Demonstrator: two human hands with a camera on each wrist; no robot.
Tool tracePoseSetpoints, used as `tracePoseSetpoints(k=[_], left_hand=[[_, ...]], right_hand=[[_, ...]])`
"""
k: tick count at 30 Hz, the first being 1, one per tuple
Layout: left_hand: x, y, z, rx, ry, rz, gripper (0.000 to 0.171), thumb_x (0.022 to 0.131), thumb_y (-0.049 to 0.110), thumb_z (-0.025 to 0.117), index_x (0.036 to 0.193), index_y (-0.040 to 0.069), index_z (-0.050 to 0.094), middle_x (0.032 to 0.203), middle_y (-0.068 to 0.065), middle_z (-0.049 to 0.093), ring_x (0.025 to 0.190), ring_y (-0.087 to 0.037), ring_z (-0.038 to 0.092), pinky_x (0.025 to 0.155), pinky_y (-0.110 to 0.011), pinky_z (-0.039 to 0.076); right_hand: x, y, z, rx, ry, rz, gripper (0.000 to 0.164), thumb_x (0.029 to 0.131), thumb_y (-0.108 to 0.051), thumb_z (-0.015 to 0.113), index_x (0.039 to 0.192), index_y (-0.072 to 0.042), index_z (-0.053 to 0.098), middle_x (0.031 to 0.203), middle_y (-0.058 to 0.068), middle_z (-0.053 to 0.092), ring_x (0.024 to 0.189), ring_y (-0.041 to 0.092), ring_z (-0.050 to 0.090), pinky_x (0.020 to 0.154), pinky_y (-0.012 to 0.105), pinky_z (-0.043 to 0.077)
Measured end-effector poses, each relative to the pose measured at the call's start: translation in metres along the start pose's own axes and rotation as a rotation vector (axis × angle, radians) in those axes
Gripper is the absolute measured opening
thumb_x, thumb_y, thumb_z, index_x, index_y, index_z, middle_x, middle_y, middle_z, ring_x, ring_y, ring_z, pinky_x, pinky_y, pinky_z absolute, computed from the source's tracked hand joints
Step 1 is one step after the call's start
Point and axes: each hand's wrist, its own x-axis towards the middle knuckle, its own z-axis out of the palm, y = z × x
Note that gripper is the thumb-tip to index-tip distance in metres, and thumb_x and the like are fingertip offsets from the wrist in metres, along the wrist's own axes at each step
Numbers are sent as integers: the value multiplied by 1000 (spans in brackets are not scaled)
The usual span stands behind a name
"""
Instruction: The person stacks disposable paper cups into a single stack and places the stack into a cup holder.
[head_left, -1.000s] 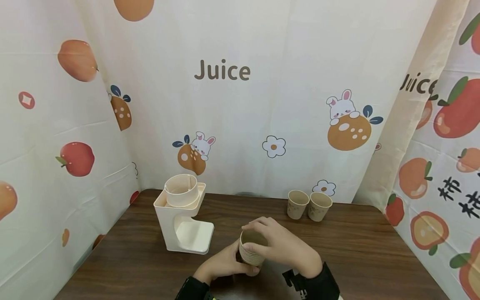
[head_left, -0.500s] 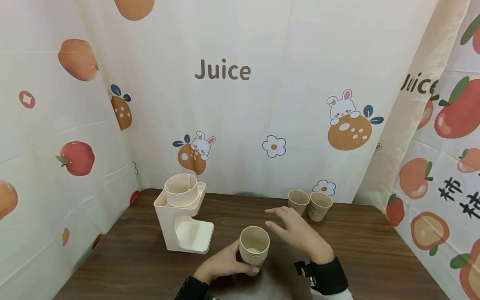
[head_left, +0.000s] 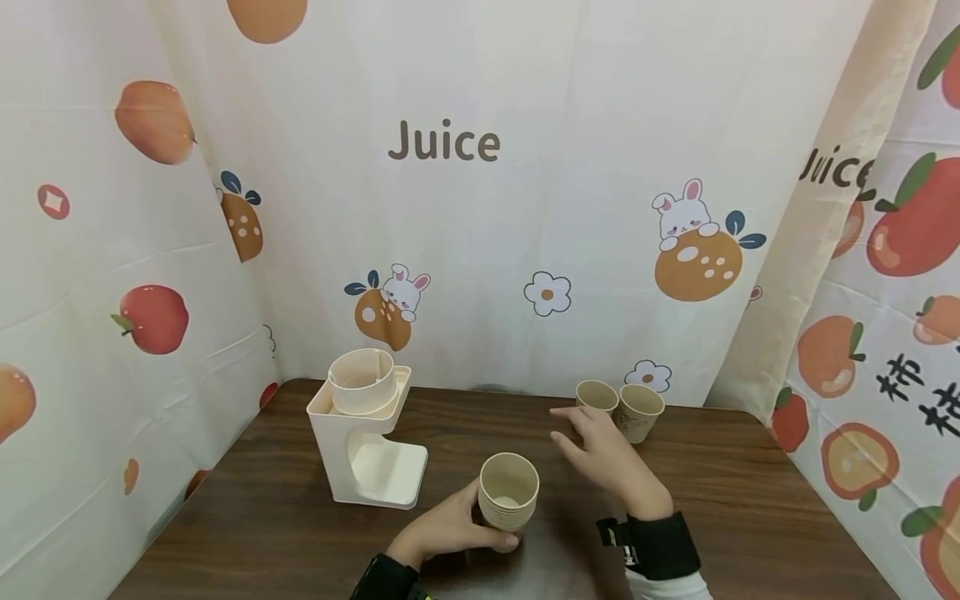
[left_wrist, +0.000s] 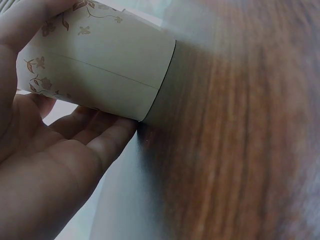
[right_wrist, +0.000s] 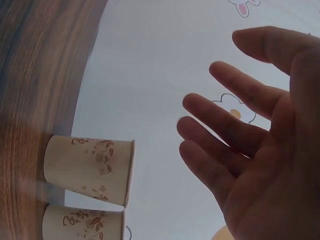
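Note:
A nested stack of beige paper cups (head_left: pixel 508 510) stands upright at the front middle of the table in the head view. My left hand (head_left: pixel 447 528) grips it low on its left side, thumb in front. Up close, the left wrist view shows the flower-printed cup (left_wrist: pixel 105 60) with fingers under its side and its base at the wooden surface. My right hand (head_left: pixel 617 463) hovers with fingers spread, holding nothing. Just beyond it, two more paper cups stand side by side, the left one (head_left: pixel 597 395) partly hidden by the hand, the right one (head_left: pixel 640 414) mostly visible.
A cream-white machine (head_left: pixel 337 450) with a round cup-like top (head_left: pixel 363 382) and a flat base plate (head_left: pixel 392 473) stands on the left of the dark wooden table (head_left: pixel 247 533). A fruit-printed curtain (head_left: pixel 480 225) closes off the back and sides.
My right hand has left the mouth of the cup stack and moved right and away, towards the two cups at the back. My left hand and the stack have stayed in place.

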Motion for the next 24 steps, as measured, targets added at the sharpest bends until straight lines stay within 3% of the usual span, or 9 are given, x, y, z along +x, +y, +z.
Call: tracePoseSetpoints(k=[5,19,24], left_hand=[[0,-1,0,11,2,-4,75,76,29,77,137,38,34,125,1,53,114,-15,47,97,-52,34],[-1,-1,0,15,7,-1,73,75,29,77,135,37,35,125,-1,54,111,-14,49,96,-49,36],[0,-2,0,12,1,13,73,76,28,77,135,36,35,123,0,54,110,-14,50,95,-48,37]], right_hand=[[2,8,1,-44,58,22,35,88,-20,63,121,-8,60,113,18,60,104,30,51,86,52,45],[8,32,12,-107,236,167,36,90,-22,59,117,2,59,111,23,61,103,39,49,84,56,44],[15,48,17,-176,313,151,36,88,-22,62,114,3,60,109,25,60,98,41,49,80,57,44]])
